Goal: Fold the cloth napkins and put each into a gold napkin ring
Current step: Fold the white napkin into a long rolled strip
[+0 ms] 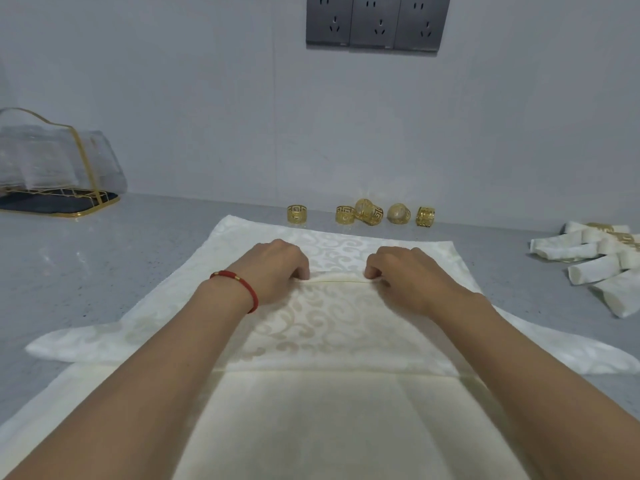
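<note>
Napkin [311, 327] folding is the step in hand: a cream cloth with a scroll pattern lies spread on the grey tabletop [86, 271], its near part turned over toward the middle. The left hand [277, 268] and the right hand [405, 271] sit side by side near the cloth's centre, a little apart, each with fingers curled down and pinching the folded edge that runs between them.

As I judge it, the next move calls for carrying that edge farther across, keeping it straight and level, then narrowing the cloth until it can slip through a ring. Five loose gold rings [363, 213] wait in a row by the wall, well beyond the hands. At the far right lies a pile of finished napkins [595, 258], already rolled and ringed.

No brand, label or writing can be read anywhere; the wall sockets [377, 22] carry none I can make out.
</note>
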A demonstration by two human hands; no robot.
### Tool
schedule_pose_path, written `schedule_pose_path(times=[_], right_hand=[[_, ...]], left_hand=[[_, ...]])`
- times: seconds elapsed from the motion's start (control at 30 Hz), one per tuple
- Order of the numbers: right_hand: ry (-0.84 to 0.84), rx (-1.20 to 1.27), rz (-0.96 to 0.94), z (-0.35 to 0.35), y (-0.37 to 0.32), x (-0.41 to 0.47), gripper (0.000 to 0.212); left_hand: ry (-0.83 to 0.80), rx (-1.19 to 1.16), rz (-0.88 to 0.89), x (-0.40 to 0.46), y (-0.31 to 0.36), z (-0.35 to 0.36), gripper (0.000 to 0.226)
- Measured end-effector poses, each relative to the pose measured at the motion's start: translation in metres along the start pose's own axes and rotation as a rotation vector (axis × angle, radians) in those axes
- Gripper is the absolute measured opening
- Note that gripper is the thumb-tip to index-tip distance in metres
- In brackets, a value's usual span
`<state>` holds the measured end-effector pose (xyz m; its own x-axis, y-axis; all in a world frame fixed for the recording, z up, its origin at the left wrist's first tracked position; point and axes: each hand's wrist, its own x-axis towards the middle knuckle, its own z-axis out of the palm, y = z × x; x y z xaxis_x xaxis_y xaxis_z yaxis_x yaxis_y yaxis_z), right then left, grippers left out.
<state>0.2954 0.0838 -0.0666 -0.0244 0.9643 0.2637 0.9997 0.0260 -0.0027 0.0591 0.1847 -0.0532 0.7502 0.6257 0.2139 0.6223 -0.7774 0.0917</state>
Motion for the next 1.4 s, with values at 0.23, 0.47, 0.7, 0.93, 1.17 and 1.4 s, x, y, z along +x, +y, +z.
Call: schedule_pose_path(times=[0.23,0.47,0.7,0.93,1.17,1.4], right_hand=[[0.146,0.374,0.171,0.008,0.01,-0.012,0.023],[0.143,0.251,0.166,0.005,0.007,-0.014,0.013],[0.107,0.034,0.054,-0.005,0.005,-0.019,0.025],[0.094,0.266,0.162,-0.007,0.008,-0.027,0.02],[0.036,0.233,0.184,-0.001,0.018,-0.026,0.012],[0.069,0.068,0.066,-0.012,0.008,-0.027,0.022]], left_hand=[[0.118,-0.218,-0.148,-0.002,-0.003,0.011,0.021],[0.132,0.024,-0.17,-0.001,0.005,0.011,0.015],[0.071,0.144,0.059,0.0,0.005,0.006,0.041],[0.035,-0.181,-0.129,-0.005,-0.003,0.002,0.034],[0.017,-0.119,-0.218,-0.004,0.003,0.004,0.019],[0.06,0.146,-0.102,-0.008,0.013,-0.002,0.026]])
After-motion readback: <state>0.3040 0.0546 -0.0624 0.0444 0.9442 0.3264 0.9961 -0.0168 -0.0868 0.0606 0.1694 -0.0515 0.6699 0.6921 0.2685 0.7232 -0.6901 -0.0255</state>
